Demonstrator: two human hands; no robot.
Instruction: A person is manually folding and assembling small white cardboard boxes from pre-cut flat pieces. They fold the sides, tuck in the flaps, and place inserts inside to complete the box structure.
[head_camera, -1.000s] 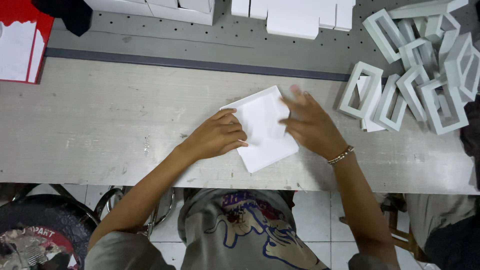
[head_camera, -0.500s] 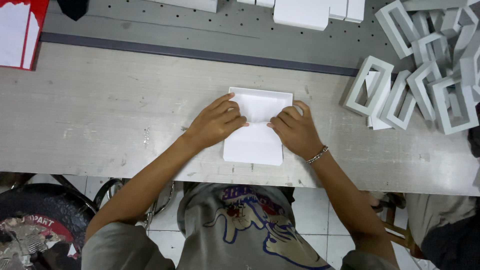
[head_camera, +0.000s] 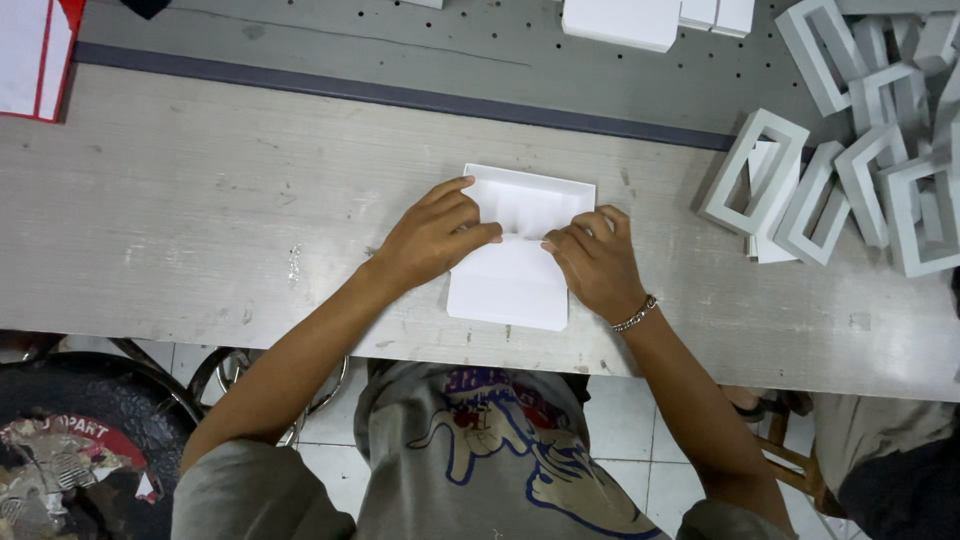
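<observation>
1. Head view (only cam). White box (head_camera: 520, 245) lies flat on the workbench (head_camera: 200, 220), about mid-length, nearer the front edge than the rear; its near edge sits close to the front edge.
2. Far half of box = shallow open tray w/ low walls; near half = flat flap, folded over toward the person.
3. Left hand (head_camera: 435, 238) presses down on box's left side, fingers curled over the fold line. Right hand (head_camera: 595, 265) does the same on the right side (bracelet at wrist). Hands sit close together, fingertips nearly meeting at the fold; both pressed on the box, neither clamped round it.
4. Handling, judged: thin card or board, so light; stiff in the panels, weak at creases; dents easily. Smooth face, prob. slides on the bench unless pinned.
5. Best hold, judged: side walls or corners; keep off mid-panel.
6. Grey-white frames (head_camera: 760, 170) piled at right end, well apart. White blocks (head_camera: 620, 20) at rear edge. Red-and-white sheet (head_camera: 35, 55) at rear left corner.
</observation>
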